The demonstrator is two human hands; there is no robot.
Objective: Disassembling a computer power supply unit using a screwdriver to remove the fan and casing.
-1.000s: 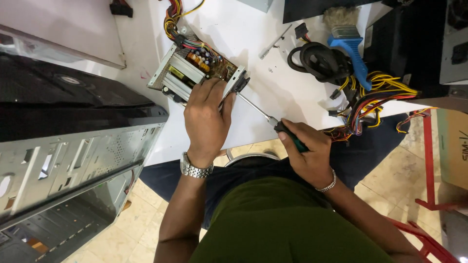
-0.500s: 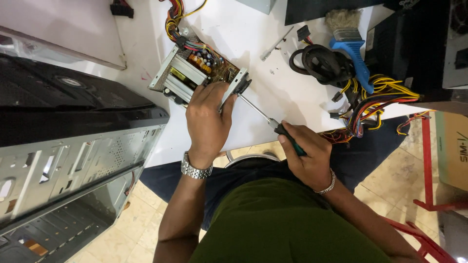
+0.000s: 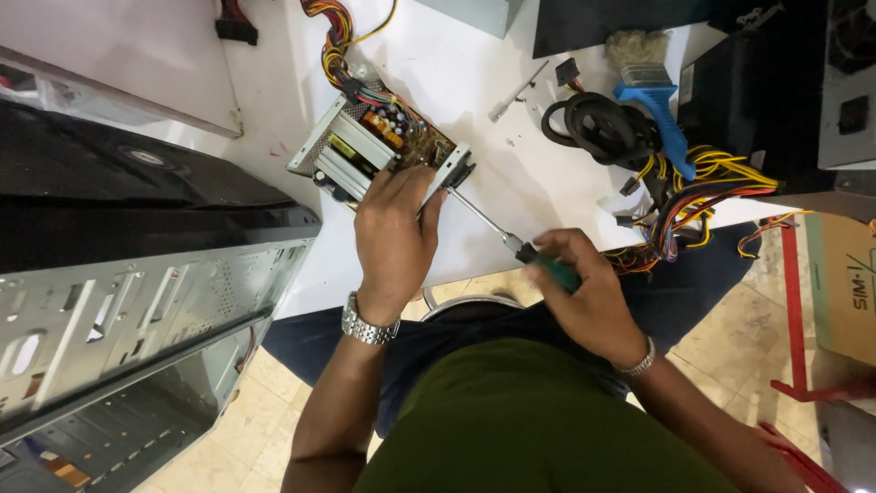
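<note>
An opened power supply unit [image 3: 370, 146] lies on the white table [image 3: 474, 82], its circuit board and metal heat sinks exposed and a bundle of coloured wires leaving its far end. My left hand [image 3: 394, 237], with a metal watch on the wrist, grips the unit's near edge. My right hand [image 3: 584, 288] holds a screwdriver [image 3: 511, 239] by its green handle. The shaft points up and left, with its tip at the unit's near right corner beside my left thumb.
A black computer case [image 3: 137, 301] with an open metal frame stands at the left. A coiled black cable [image 3: 598, 123], a blue-handled brush [image 3: 652, 96] and a tangle of coloured wires [image 3: 703, 196] lie at the right. Dark equipment fills the far right. A red frame [image 3: 794, 310] is on the tiled floor.
Both hands keep their hold on the unit and the screwdriver. The view has shifted slightly; nothing else has visibly moved.
</note>
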